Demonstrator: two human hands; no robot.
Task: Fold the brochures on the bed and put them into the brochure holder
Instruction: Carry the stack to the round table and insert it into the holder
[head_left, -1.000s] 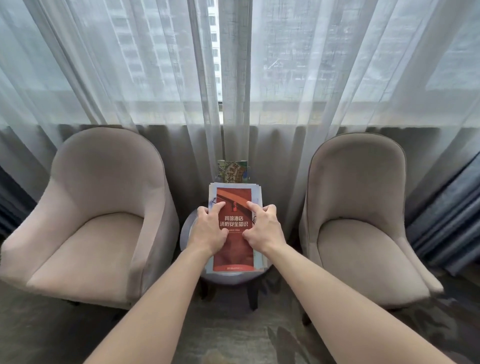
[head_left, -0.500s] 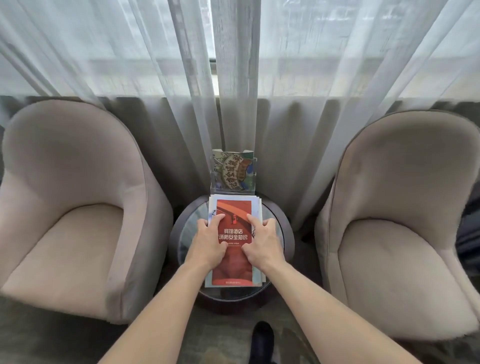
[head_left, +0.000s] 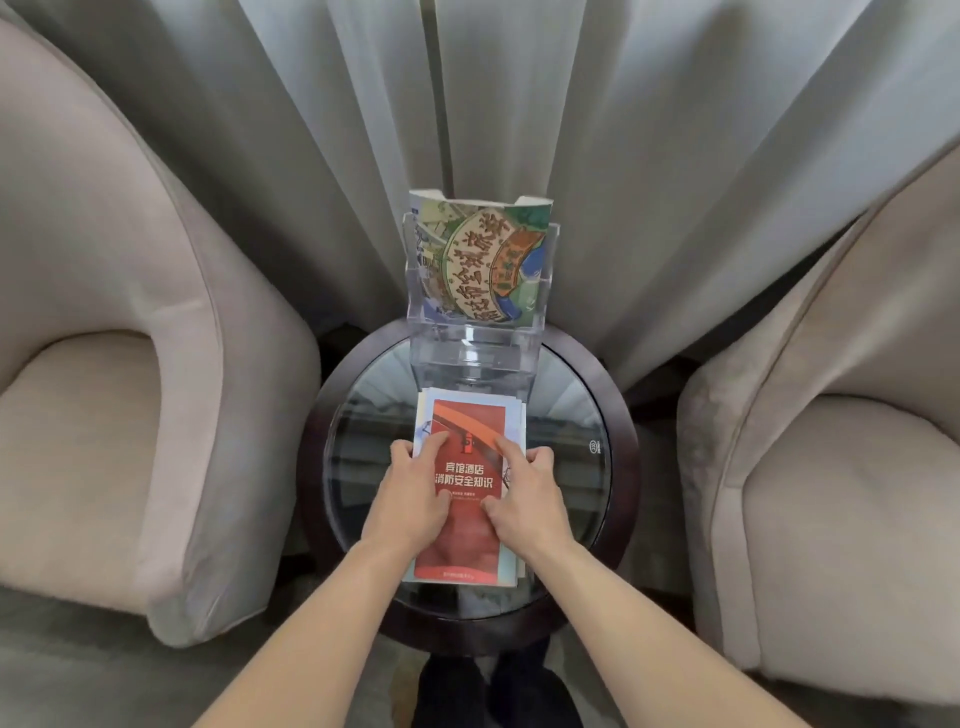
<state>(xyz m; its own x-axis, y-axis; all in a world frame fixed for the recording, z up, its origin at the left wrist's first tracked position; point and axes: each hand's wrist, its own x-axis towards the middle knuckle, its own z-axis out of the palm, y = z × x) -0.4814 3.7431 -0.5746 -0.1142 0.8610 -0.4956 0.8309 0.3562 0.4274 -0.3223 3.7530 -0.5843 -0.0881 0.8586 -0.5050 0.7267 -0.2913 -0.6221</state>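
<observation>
I now stand nearer: left hand (head_left: 410, 499) and right hand (head_left: 524, 499) each grip the brochure stack (head_left: 467, 551) just before the holder (head_left: 470, 348); insertion remains.

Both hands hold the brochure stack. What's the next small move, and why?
Probably tip the stack upright and ease it toward the front pocket of the holder: the left hand and right hand grip it flat just short of it, and that pocket looks free.

Left armchair (head_left: 130, 415), round glass table (head_left: 621, 457) and right armchair (head_left: 831, 467) stand before curtains (head_left: 649, 156).
</observation>
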